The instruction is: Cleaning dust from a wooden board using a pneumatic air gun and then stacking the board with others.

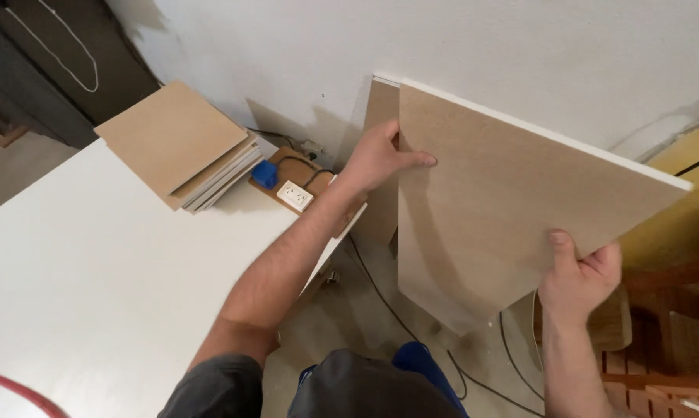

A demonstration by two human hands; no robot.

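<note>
1. White wall (519,46) fills the background from 11 to 2 o'clock; a white table (94,263) spreads at 9 o'clock, bearing a stack of boards (179,143) and a socket block (295,195) with a blue plug (264,175).
2. You hold a large brown panel (512,201) tilted, off the table, at 2 o'clock; another panel (380,155) leans on the wall behind it.
3. Your left hand (380,159) clasps the panel's upper left edge, thumb across the face; your right hand (581,275) pinches its lower right edge.
4. Keep both grips firm and wide apart; mind the cables (388,302) on the floor, and keep the lower corner away from the leaning panel.
5. Hidden: your fingers behind the panel; its back face; whatever lies on the floor beneath it; the wooden things at 4 o'clock are cut off.
</note>
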